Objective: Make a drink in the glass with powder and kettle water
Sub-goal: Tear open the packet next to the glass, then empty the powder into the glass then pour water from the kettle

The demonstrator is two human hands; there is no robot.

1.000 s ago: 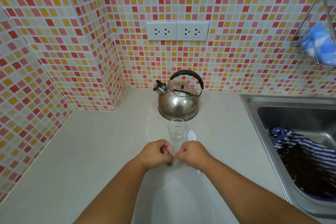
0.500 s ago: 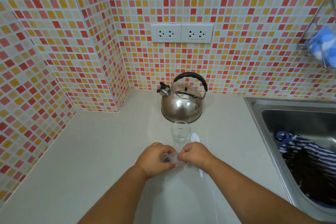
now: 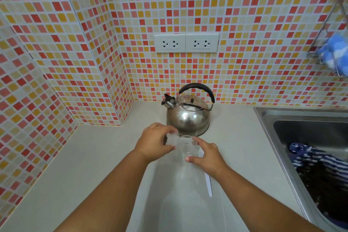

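Observation:
A clear empty glass point(image 3: 186, 147) stands upright on the pale counter, just in front of a steel kettle point(image 3: 188, 117) with a black handle. My left hand point(image 3: 156, 143) holds a small clear sachet point(image 3: 172, 138) with dark powder against the glass's left rim. My right hand point(image 3: 206, 155) curls around the glass's right side, thumb and fingers touching it. A white plastic spoon point(image 3: 208, 184) lies on the counter, its bowl hidden under my right hand.
A steel sink point(image 3: 267, 118) at the right holds a striped cloth point(image 3: 316, 162). Tiled walls close off the back and left. A double socket point(image 3: 186, 43) sits above the kettle. A wire rack point(image 3: 323, 30) with a blue cloth hangs at the upper right.
Both hands have moved forward from the counter to the glass. The left brought the sachet up to the rim; the right let go of the sachet and took the glass.

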